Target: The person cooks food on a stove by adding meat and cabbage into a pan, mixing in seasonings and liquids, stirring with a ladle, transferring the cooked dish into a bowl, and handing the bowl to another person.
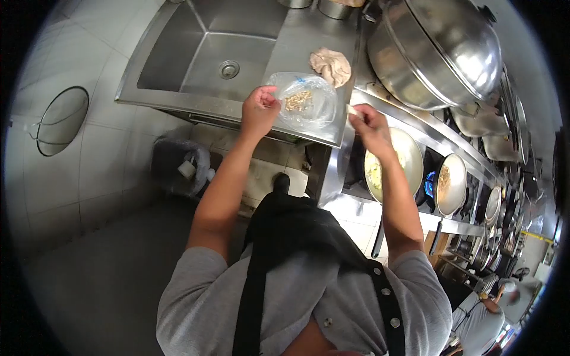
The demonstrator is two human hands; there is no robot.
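Note:
A clear plastic bag [320, 110] with light brown chopped pieces [298, 101] in it lies on the steel counter beside the sink. My left hand [260, 113] is at the bag's left edge, its fingers bent and seemingly pinching the plastic. To the right of the bag, my right hand [371, 129] is closed in a pinch on a small whitish piece [355, 111]; its exact kind is unclear. Below that forearm is a frying pan [409, 145] with pale yellow-green food [374, 171]. A crumpled beige cloth [331, 65] lies just behind the bag.
The sink basin [172, 65] is at the left. Another pan [454, 190] with brown food sits by a blue flame [428, 184]. A large steel pot [430, 50] stands at the back right. Another person [481, 317] is at the far lower right.

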